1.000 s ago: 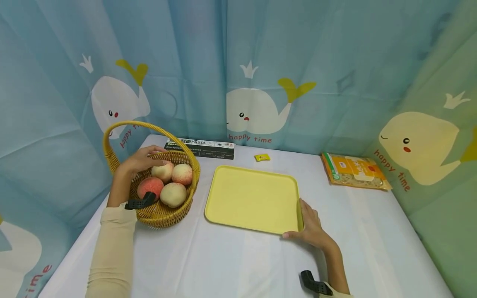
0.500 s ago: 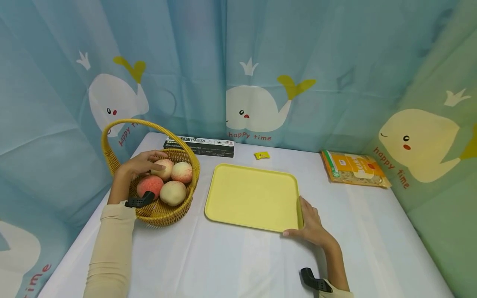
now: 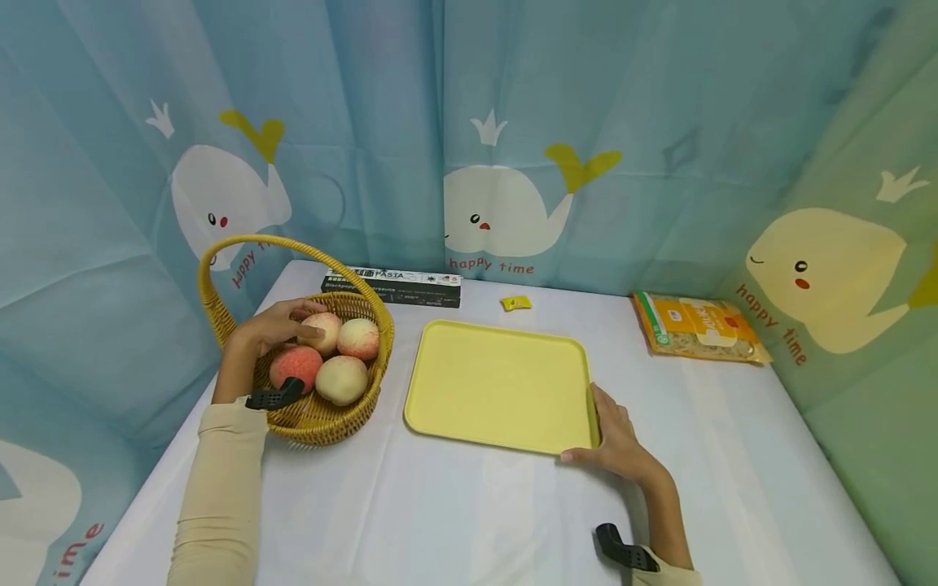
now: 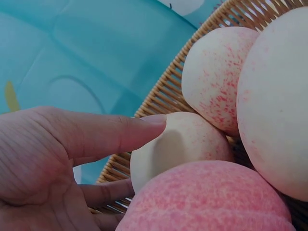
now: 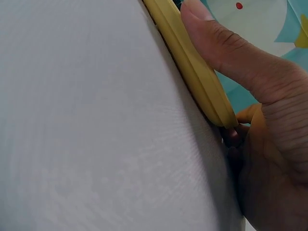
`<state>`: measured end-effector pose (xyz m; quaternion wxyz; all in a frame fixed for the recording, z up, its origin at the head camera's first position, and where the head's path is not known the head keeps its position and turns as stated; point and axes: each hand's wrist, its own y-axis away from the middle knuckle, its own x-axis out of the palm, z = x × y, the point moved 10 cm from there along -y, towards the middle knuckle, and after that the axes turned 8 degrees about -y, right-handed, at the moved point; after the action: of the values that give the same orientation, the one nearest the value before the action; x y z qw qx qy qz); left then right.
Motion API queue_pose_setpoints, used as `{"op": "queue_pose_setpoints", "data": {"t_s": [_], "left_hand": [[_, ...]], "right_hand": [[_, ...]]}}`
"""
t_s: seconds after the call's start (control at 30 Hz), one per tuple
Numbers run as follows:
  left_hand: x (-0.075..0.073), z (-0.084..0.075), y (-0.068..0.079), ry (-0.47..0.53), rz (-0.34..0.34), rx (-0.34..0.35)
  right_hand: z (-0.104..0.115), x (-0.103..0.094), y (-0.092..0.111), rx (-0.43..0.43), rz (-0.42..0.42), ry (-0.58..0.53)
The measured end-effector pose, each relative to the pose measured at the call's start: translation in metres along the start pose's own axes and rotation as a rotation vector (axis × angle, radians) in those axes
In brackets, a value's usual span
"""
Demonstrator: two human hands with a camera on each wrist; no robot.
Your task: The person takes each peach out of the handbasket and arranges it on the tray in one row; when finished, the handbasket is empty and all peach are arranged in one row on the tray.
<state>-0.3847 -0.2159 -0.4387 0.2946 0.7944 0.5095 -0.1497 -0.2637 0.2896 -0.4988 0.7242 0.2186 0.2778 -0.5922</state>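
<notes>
My left hand [image 3: 274,325] reaches into a wicker basket [image 3: 322,431] at the left of the table and holds a pale peach [image 3: 329,327]. In the left wrist view the thumb lies on that peach [image 4: 190,139], with other fingers behind it, partly hidden. Around it in the basket are a redder peach [image 3: 296,368], a speckled one [image 3: 358,338] and a pale one [image 3: 342,380]. My right hand [image 3: 619,443] grips the near right corner of a yellow tray [image 3: 498,387]. The right wrist view has its thumb over the tray's rim [image 5: 202,86] and fingertips partly under it.
The basket's tall handle [image 3: 293,242] arches over the left hand. Behind stand a dark pasta box [image 3: 410,290] and a small yellow packet [image 3: 516,303]. An orange food bag [image 3: 699,328] lies at the back right. A printed curtain [image 3: 396,163] encloses the white-covered table [image 3: 440,513].
The left hand has lowered onto the pale peach, its thumb coming to rest on it. The right hand stays at the tray's corner; the view has shifted slightly.
</notes>
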Motion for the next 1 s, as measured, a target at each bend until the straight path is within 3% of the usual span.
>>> {"op": "queue_pose_setpoints", "data": {"t_s": [0.33, 0.6, 1.0], "left_hand": [[-0.006, 0.0, 0.001, -0.035, -0.004, 0.034], [0.0, 0.003, -0.003, -0.031, 0.041, 0.043], [0.008, 0.013, -0.008, -0.052, 0.028, -0.035]], "right_hand": [[0.006, -0.001, -0.008, -0.04, 0.013, 0.013], [0.004, -0.003, -0.01, -0.02, 0.02, 0.019], [0.002, 0.001, -0.003, -0.025, 0.017, -0.009]]}}
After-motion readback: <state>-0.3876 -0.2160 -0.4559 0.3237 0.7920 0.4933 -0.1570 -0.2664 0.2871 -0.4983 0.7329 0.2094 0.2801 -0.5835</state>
